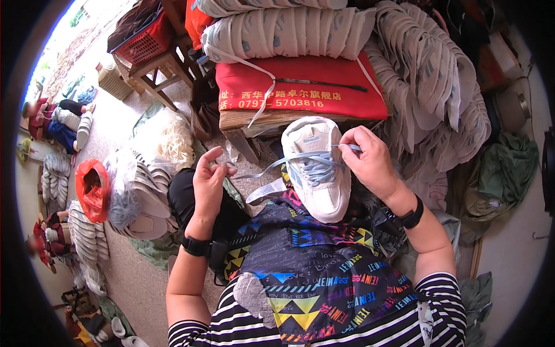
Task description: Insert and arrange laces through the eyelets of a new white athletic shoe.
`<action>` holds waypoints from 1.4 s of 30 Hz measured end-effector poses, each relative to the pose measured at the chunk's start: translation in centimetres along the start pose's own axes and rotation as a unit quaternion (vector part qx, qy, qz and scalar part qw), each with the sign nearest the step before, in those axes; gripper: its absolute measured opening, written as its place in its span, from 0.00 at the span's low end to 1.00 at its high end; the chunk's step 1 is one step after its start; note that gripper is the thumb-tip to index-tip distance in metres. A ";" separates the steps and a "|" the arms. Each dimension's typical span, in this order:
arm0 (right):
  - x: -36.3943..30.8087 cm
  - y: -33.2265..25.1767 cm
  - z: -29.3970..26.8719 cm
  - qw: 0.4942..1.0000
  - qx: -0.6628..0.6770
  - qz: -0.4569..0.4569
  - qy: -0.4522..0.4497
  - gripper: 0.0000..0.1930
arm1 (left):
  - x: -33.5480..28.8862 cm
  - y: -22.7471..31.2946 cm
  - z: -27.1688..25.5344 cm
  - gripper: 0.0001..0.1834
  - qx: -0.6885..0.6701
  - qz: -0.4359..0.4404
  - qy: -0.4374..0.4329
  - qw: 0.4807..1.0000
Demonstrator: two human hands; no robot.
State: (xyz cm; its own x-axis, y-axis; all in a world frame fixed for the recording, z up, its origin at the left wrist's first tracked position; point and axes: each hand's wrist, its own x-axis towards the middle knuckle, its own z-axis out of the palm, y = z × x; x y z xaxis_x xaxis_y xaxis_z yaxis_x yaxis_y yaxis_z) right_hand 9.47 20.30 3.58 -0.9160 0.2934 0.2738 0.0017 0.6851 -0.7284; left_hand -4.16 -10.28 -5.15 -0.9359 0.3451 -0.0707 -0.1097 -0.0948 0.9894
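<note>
A white sneaker (332, 199) lies toe toward me over my apron-covered lap, with light-blue stitching and its tongue at the far end. Its light-blue shoelace (318, 172) crosses the eyelets, and one length stretches out to the left. My left hand (209, 185) is raised left of the shoe, thumb and fingers pinched on that length of lace. On the shoe's right side, my right hand (373, 162) pinches the lace close to the upper eyelets. A short lace end sticks out by its fingertips.
Ahead stands a wooden stool (243, 144) covered by a red cloth (248, 81), with a thin dark tool (321, 84) on it. Stacked white shoe uppers (289, 34) lie behind; more (428, 63) hang at right. A red plastic bag (92, 199) sits left. Other people are at far left.
</note>
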 end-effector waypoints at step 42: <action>-0.2 -0.8 0.0 0.999 -0.030 -0.005 -0.012 0.06 | -1.1 -1.4 -0.1 0.19 -0.183 -0.213 0.024 0.959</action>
State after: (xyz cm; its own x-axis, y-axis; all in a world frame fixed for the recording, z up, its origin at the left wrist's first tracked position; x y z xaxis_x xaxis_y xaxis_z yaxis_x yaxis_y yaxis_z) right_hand 9.62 19.76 4.10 -0.9255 0.2711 0.2643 0.0168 0.7267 -0.6867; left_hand -3.00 -10.67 -6.49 -0.7933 0.3827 -0.4736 -0.5878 -0.2784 0.7596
